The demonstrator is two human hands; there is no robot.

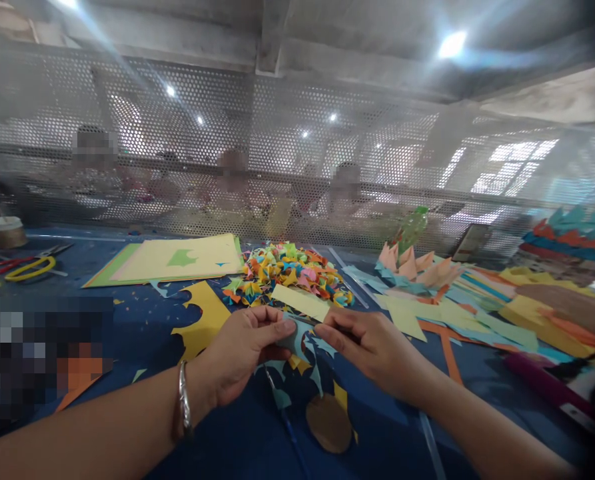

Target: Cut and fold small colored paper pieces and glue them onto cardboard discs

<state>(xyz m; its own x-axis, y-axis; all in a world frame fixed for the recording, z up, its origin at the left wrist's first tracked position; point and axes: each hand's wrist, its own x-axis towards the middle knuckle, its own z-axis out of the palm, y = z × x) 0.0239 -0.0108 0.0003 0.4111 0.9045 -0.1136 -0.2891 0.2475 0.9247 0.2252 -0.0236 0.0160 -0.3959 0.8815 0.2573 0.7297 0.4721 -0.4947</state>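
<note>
Light blue cut paper (297, 339) is pinched between the thumb and fingers of my left hand (257, 347), which wears a silver bangle. At the paper's right edge, my right hand (372, 343) has thumb and fingers pressed together. What sits in that pinch is too small to make out. A pale yellow paper strip (301, 303) lies just beyond both hands. Below them are a round brown cardboard disc (328, 424), a blue pen (288, 425) and several paper scraps. Yellow paper with scalloped cut edges (204, 317) lies beside my left hand.
A heap of small colourful paper bits (292, 270) stands mid-table, left of it a stack of paper sheets (187, 259). Scissors with yellow handles (30, 268) lie far left. Peach folded paper points (417, 267) and a co-worker's arm (570, 307) are at right. Perforated metal screening (257, 133) rises behind.
</note>
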